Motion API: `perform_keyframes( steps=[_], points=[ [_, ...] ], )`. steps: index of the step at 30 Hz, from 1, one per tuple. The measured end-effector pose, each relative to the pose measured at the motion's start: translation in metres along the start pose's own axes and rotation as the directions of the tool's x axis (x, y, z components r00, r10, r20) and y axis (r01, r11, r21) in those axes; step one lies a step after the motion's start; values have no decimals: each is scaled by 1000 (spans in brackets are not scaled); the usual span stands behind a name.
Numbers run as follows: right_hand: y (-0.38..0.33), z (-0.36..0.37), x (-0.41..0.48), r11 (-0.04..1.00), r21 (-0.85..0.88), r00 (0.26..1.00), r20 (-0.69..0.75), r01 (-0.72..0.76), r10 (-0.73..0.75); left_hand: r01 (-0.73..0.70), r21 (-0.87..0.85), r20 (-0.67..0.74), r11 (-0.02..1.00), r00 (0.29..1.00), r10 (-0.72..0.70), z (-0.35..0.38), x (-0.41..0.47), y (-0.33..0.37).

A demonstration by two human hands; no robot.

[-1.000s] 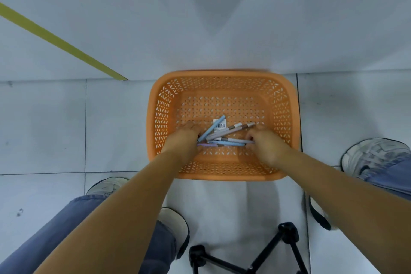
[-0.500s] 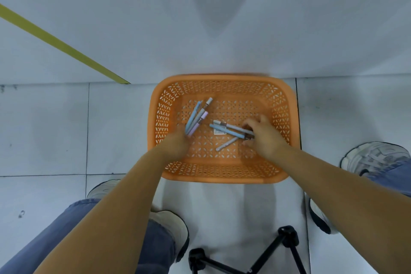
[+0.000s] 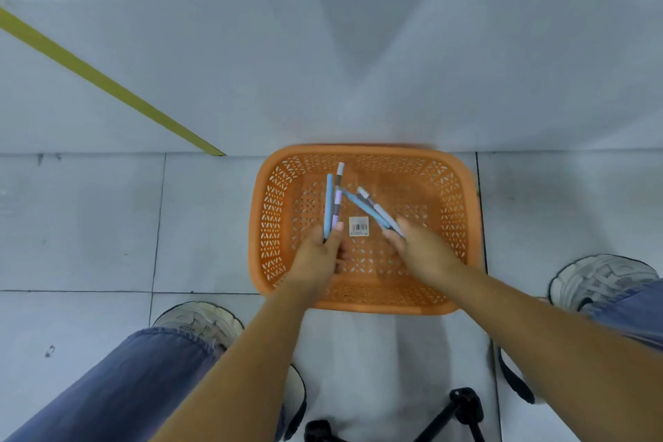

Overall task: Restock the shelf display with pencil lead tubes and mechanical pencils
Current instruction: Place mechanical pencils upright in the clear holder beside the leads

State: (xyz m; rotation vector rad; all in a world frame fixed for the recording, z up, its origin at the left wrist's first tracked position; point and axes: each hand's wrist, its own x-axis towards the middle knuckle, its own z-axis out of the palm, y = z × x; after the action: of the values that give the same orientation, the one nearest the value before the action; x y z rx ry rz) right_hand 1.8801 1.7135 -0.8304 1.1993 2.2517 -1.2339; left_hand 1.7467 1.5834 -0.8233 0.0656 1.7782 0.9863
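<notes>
We hold a few mechanical pencils in each grip, bunched so that, as we judge it, several can go to the shelf in one trip and not one by one. The left grip (image 3: 319, 258) curls fingers and thumb round the near ends of the left bundle (image 3: 332, 204), which points almost straight away from us. The right grip (image 3: 423, 255) pinches the right bundle (image 3: 373, 212) the same way, tilted inward so its far ends lean toward the left one; we cannot tell if they touch. Both bundles are over the orange basket (image 3: 272, 212), which sits on the floor (image 3: 89, 219) between our feet. Only a barcode label (image 3: 358, 226) shows on its bottom. Both forearms reach forward and down, backs of the hands facing up.
</notes>
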Motion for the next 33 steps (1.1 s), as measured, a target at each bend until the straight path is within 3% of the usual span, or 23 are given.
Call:
perform_keyframes(
  steps=[3,6,8,13,20,27,33],
  points=[
    [-35,-10,-29,926,376,999,-38,19,-5,-101,-156,-5,983,995,101,16,-21,25],
    [-66,-29,-56,867,491,996,-55,87,-69,-250,-228,-12,941,967,254,22,-50,56],
    [-81,-45,-73,862,485,990,-67,144,-127,-326,-278,22,903,938,345,22,-74,76],
    [-113,-88,-117,878,363,948,-47,311,-316,-460,-166,63,872,878,475,4,-132,115],
    [-164,-144,-178,838,320,888,-24,442,-459,-572,-141,12,808,815,579,-1,-208,164],
    [-188,-192,-230,853,31,833,-237,521,-500,-693,-36,-70,720,720,690,-7,-274,213],
    [-210,-238,-263,739,151,709,-459,657,-536,-761,-145,-37,632,642,766,-16,-309,262]
  ],
)
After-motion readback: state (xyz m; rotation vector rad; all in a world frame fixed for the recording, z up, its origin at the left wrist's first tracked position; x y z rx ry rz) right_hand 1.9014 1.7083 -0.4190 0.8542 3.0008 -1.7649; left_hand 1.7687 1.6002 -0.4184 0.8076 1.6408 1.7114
